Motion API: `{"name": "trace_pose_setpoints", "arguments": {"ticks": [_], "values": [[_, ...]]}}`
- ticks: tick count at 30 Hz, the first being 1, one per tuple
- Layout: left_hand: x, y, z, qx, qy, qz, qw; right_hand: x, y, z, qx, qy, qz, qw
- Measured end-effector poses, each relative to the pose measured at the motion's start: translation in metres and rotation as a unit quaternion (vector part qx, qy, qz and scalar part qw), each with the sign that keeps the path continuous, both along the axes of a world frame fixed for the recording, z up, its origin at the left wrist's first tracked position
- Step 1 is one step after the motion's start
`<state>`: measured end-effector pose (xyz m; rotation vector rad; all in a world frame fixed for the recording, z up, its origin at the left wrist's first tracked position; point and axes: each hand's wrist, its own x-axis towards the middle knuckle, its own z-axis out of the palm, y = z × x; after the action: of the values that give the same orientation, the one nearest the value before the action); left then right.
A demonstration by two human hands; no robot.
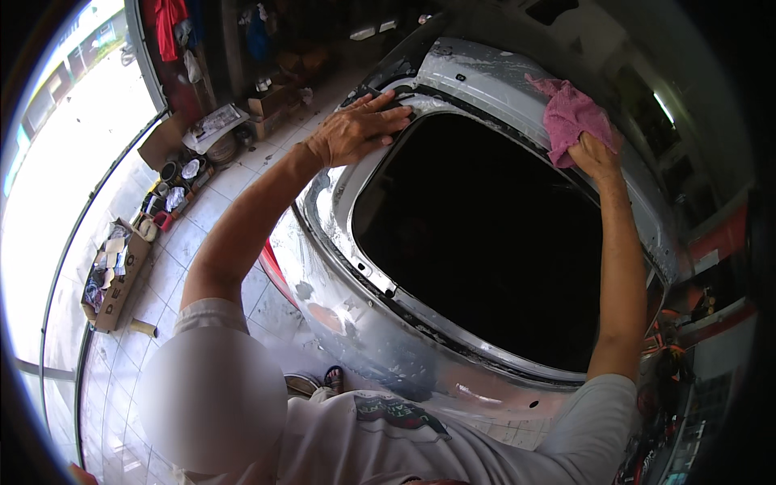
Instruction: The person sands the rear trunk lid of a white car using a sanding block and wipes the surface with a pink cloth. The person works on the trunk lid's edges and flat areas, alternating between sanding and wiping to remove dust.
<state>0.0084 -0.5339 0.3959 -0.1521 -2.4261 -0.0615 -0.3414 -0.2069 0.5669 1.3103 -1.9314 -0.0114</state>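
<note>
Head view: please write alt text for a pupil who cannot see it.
A person's right hand holds a pink cloth against a grey car body beside its large dark window area, while the empty left hand lies at that area's upper left corner. Boxes stand on a tiled floor.

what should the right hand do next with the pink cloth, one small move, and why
Probably slide the pink cloth leftward along the grey car panel: the right hand already holds it over that panel, and pale smears show toward the panel's left end.
</note>
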Motion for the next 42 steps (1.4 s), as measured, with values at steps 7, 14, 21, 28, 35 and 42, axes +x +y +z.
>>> {"name": "trace_pose_setpoints", "arguments": {"ticks": [7, 14, 21, 28, 35, 42], "values": [[0.083, 0.039, -0.083, 0.075, -0.106, 0.05, 0.99, -0.006, 0.023, -0.011, -0.033, 0.04, -0.032, 0.998], [-0.018, -0.001, 0.002, -0.007, -0.052, 0.036, 0.998, -0.012, 0.002, -0.01, -0.03, 0.008, -0.009, 0.999], [-0.034, -0.014, 0.023, -0.215, -0.046, 0.113, 0.969, -0.003, -0.006, -0.009, -0.049, 0.052, -0.035, 0.997], [-0.004, 0.009, -0.001, -0.121, -0.081, 0.061, 0.987, -0.014, 0.001, -0.007, -0.031, 0.014, -0.015, 0.999], [0.138, 0.125, -0.119, 0.18, -0.117, 0.144, 0.966, 0.01, -0.045, 0.003, -0.049, -0.152, -0.15, 0.976], [0.089, 0.083, -0.09, 0.134, -0.051, 0.134, 0.98, 0.085, -0.157, -0.033, 0.013, 0.022, -0.019, 0.999]]}}
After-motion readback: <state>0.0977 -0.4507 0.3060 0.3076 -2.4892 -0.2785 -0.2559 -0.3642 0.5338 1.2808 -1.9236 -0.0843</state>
